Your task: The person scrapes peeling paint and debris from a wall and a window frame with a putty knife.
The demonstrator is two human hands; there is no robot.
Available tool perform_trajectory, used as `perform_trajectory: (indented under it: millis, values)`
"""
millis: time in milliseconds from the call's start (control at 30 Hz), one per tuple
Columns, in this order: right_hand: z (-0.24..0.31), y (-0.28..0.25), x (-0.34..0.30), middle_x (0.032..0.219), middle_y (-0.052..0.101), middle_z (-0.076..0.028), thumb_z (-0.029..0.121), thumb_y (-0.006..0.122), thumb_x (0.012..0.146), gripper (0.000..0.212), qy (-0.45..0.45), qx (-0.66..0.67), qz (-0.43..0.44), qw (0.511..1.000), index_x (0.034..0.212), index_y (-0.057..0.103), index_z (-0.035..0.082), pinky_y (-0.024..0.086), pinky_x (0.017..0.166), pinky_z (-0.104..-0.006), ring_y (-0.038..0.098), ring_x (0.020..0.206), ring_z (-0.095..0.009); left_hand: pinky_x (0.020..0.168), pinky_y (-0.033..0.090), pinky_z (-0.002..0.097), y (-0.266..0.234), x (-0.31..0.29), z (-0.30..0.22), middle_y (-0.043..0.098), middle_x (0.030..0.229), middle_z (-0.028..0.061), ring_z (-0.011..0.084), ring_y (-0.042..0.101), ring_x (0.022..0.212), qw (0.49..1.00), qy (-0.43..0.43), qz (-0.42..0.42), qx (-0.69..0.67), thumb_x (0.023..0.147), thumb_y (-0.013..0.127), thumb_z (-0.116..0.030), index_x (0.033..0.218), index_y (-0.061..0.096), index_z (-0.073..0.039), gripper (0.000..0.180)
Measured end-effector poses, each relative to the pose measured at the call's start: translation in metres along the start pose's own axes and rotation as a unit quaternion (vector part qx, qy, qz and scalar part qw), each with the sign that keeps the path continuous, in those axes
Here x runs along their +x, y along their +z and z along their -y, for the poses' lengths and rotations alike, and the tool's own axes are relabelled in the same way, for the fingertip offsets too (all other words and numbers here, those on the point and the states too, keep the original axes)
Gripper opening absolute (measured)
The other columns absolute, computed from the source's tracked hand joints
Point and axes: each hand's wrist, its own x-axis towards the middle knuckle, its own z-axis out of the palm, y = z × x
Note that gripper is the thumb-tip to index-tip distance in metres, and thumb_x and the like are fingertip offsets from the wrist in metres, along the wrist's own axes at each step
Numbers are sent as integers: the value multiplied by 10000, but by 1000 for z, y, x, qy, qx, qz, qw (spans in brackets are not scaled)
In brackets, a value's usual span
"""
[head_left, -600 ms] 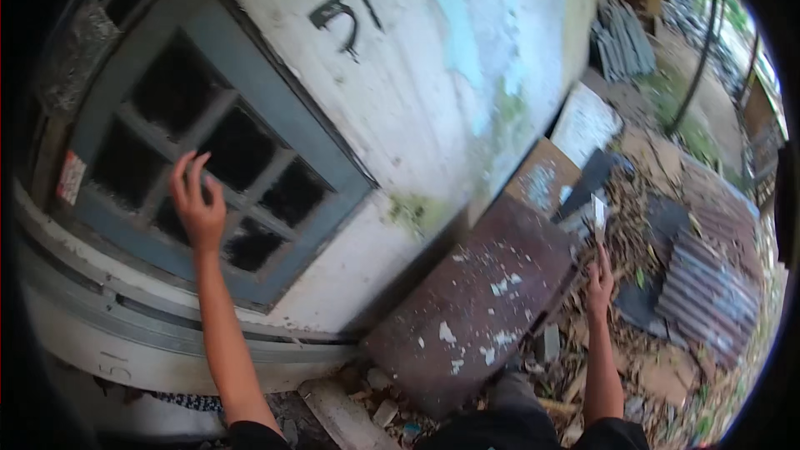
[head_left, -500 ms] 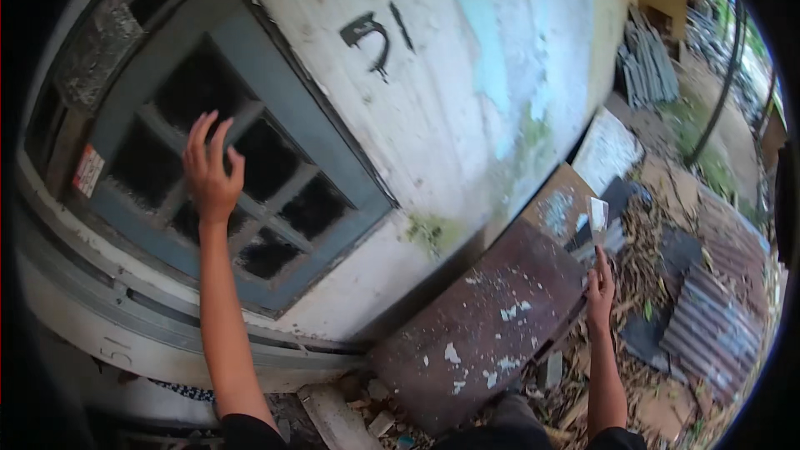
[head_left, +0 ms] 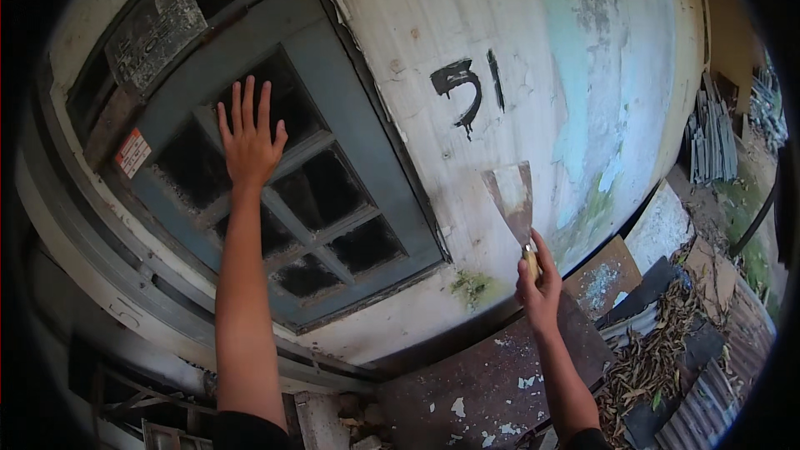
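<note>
Peeling wall point(head_left: 508, 17) around 1 o'clock, blue-grey door point(head_left: 350, 108) near 10. Right hand point(head_left: 543, 287) grips a scraper point(head_left: 512, 200) at 3; left hand point(head_left: 252, 154)'s empty, spread, maybe touching the door, can't tell. Probably lining up; next calls for steadiness imo.

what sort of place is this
Probably the outside of a run-down building: the pale wall has peeling, mossy patches, a paint-flecked brown board lies near its foot, and dry leaves and corrugated sheeting are strewn beside it.
</note>
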Motion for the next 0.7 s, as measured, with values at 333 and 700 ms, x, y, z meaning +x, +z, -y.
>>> perform_trajectory:
  millis: [333,700]
  values:
    - [13,68,68,1037,529,-39,35,499,981,520,-114,67,60,989,1478,386,136,424,448,-199,540,618,-65,1177,175,533,-1,4,-1,259,1579,43,255,229,1462,1000,-15,17,-7,916,521,-285,1514,309,-206,639]
    - [-10,134,67,1122,513,-153,-91,448,902,469,-292,-105,104,945,1349,506,39,424,860,-282,518,949,-238,1171,184,538,4,3,1,270,1574,26,241,243,1457,1000,-23,12,-3,889,529,-300,1509,321,-236,657]
